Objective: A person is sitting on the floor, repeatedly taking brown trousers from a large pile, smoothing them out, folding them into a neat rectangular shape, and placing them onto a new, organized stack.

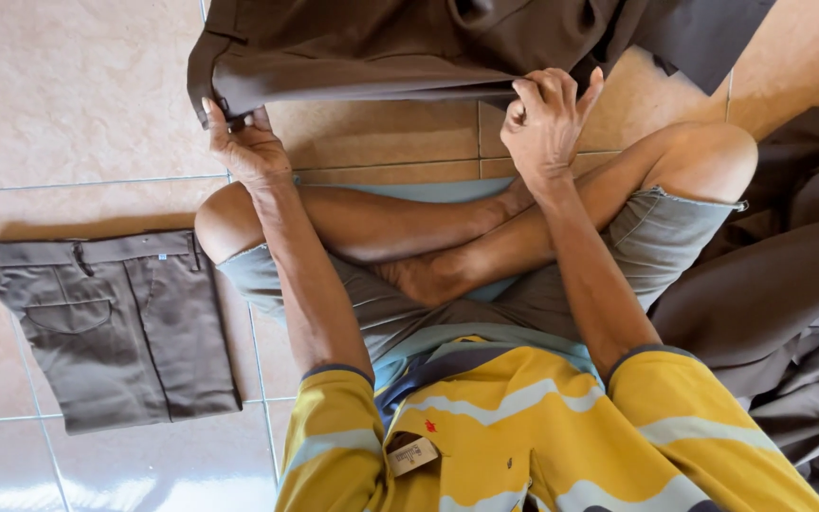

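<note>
Folded trousers (111, 322) in dark brown lie flat on the pale tiled floor (68, 85) at the far left, waistband toward the top of the view, a back pocket showing, well apart from both hands. Just right of them a bare knee rests on the tiles, and the person's crossed legs in grey shorts (656, 237) fill the middle of the view, above sleeves and chest of a yellow striped shirt (514, 427).

Above that knee, the left hand (248, 147) is closed on the lower left corner of a second pair of brown trousers (381, 47), fingers curled over the waistband end near its clasp. This garment stretches across the top of the view, held up just above the floor so that its lower edge runs almost level from one hand to the other, with tan tiles visible beneath it.

Further right, the right hand (544, 118) is clenched around the same lower edge, thumb and fingers pinching a bunch of cloth, wrist bent upward over the raised right knee.

At the far right, a loose heap of brown fabric (789, 303) lies crumpled on the floor beside the person's thigh, touching the shorts and reaching down to the bottom corner.
</note>
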